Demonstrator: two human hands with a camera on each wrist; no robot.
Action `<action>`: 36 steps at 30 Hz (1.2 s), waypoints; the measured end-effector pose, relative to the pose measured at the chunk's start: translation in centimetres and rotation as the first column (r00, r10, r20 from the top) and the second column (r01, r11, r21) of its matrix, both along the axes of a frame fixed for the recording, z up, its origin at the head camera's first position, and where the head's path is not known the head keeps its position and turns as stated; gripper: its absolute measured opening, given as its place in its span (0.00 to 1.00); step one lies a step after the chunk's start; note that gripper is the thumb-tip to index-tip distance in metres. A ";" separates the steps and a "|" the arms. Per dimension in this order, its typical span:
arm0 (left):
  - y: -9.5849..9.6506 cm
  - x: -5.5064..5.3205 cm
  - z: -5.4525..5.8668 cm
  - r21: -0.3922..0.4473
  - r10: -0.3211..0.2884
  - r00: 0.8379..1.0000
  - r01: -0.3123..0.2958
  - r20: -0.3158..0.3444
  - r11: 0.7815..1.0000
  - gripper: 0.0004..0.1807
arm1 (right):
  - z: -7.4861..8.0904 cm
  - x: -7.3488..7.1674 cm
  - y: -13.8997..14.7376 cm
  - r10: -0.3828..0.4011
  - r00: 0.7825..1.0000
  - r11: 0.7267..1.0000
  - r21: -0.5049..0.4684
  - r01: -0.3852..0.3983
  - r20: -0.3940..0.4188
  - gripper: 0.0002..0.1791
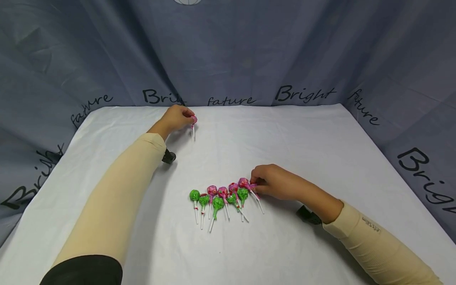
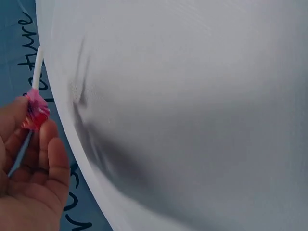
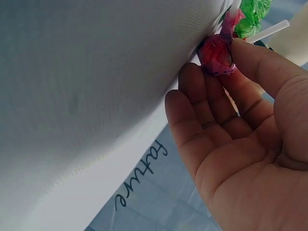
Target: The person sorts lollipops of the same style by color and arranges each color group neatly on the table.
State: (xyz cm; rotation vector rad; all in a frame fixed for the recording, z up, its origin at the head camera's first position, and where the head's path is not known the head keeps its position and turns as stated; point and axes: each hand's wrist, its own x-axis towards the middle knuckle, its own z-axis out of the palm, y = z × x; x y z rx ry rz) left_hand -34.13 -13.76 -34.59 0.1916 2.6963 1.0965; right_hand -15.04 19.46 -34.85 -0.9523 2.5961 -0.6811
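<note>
Near the far edge of the table, my left hand (image 1: 176,118) pinches a pink-wrapped lollipop (image 2: 37,113) between thumb and fingers, its white stick pointing away from the palm. My right hand (image 1: 276,182) is at the right end of a cluster of lollipops on the table. Its thumb and fingers pinch the wrapped head of a pink lollipop (image 3: 216,55). Beside it lie several other lollipops, some in pink wrappers (image 1: 211,190) and some in green wrappers (image 1: 218,203), most with their sticks toward me.
A white cloth (image 1: 228,253) covers the table. Behind and around it hangs a grey-blue curtain (image 1: 228,51) with printed black lettering. Dark wrist cameras (image 1: 169,156) hang under both wrists, close over the cloth.
</note>
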 end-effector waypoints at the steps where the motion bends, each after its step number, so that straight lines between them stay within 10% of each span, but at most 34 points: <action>1: 0.2 -0.1 0.0 -0.015 0.014 1.000 -0.014 -0.002 1.000 0.17 | 0.0 0.0 0.0 0.002 1.000 1.000 -0.003 -0.002 -0.001 0.05; 20: 1.0 -0.9 -1.6 -0.112 0.051 0.999 -0.051 -0.007 0.992 0.17 | -0.1 -0.1 0.1 0.020 0.999 1.000 -0.017 -0.021 -0.026 0.05; 36: 1.4 -0.6 -0.5 -0.141 0.001 1.000 -0.001 0.000 0.990 0.16 | -0.1 -0.1 0.2 0.019 0.999 1.000 -0.012 -0.019 -0.027 0.05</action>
